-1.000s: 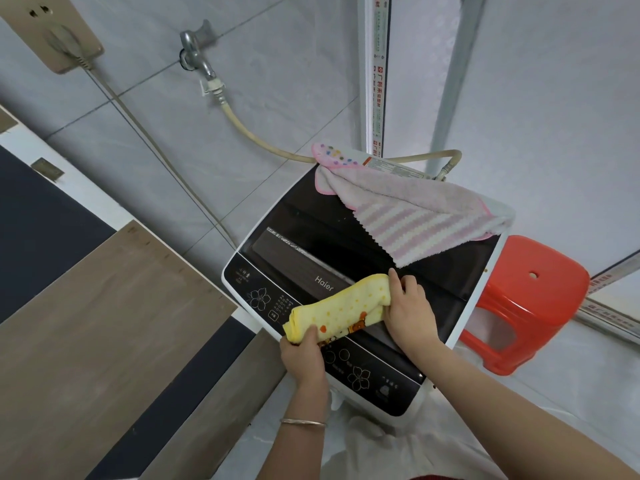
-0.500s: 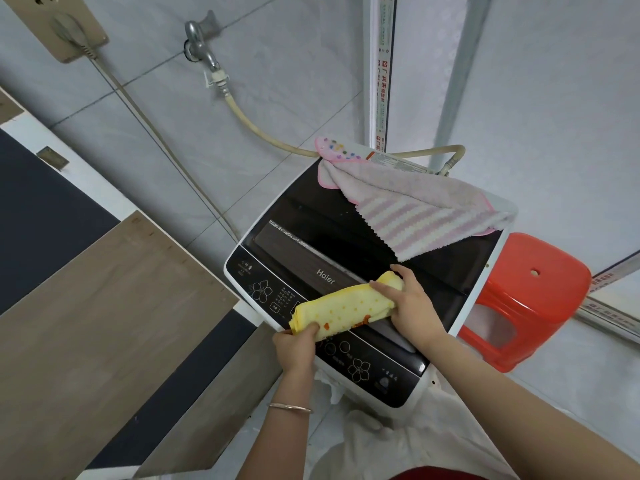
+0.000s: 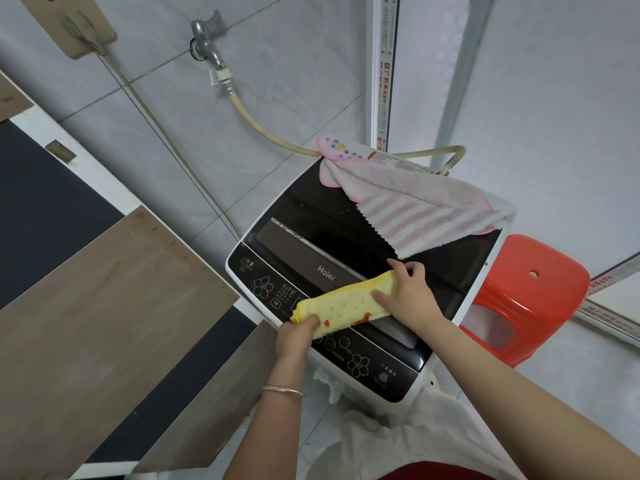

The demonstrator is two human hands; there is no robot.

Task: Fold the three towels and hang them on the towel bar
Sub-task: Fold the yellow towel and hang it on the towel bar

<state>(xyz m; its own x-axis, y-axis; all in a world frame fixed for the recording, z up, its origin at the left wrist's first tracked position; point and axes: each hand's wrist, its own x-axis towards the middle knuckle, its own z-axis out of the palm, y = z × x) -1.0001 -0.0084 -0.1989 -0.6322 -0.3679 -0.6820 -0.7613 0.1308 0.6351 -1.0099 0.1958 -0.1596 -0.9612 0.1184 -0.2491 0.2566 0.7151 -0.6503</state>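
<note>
A yellow towel [image 3: 346, 304] with orange dots lies folded into a narrow strip across the front of the washing machine lid [image 3: 304, 237]. My left hand [image 3: 296, 336] pinches its near left end. My right hand [image 3: 408, 297] grips its far right end, thumb on top. A pink-and-white striped towel [image 3: 412, 220] lies spread at the back right of the lid, on top of a pale pink towel [image 3: 391, 181] with a dotted corner. No towel bar is in view.
A red plastic stool [image 3: 530, 292] stands right of the machine. A hose [image 3: 263, 129] runs from the wall tap [image 3: 207, 46] to the machine's back. Wooden and dark cabinet panels [image 3: 104, 306] fill the left. White cloth [image 3: 381, 431] hangs below the machine front.
Both hands have shifted along the yellow towel: the left hand slid under its near end and the right hand moved over its far end. The towel stays a folded strip.
</note>
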